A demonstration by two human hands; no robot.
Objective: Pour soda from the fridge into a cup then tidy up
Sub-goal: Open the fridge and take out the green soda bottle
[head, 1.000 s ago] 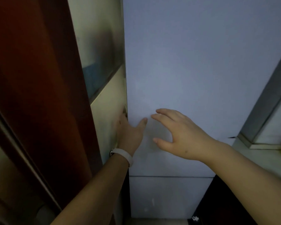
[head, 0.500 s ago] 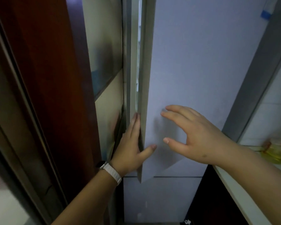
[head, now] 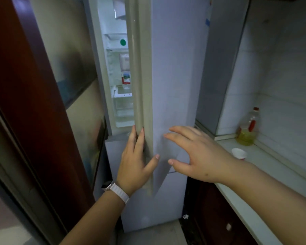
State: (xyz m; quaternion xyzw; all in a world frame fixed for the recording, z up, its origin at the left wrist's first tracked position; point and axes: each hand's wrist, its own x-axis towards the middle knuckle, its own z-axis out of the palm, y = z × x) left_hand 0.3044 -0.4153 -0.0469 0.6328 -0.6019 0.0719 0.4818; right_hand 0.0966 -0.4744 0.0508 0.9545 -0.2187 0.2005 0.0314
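The pale blue fridge door (head: 175,76) stands partly ajar, showing a lit white interior. A clear bottle with a red and blue label (head: 126,80) stands on a shelf inside, half hidden by the door's edge. My left hand (head: 136,163), with a white watch strap on the wrist, holds the door's edge: fingers on the inner seal, thumb on the front. Over the door's front near its lower corner hovers my right hand (head: 201,156), fingers spread and holding nothing. A small white cup (head: 238,153) sits on the counter to the right.
A white counter (head: 272,174) runs along the right wall with a yellow oil bottle (head: 247,129) at its back. A dark red wooden door frame (head: 25,103) stands close on the left. Below is the fridge's lower drawer front (head: 148,209). A green round lid (head: 123,42) shows on an upper shelf.
The fridge door went from closed to swung open towards me, pulled at its edge by my left hand. The interior and the counter with the cup have come into sight.
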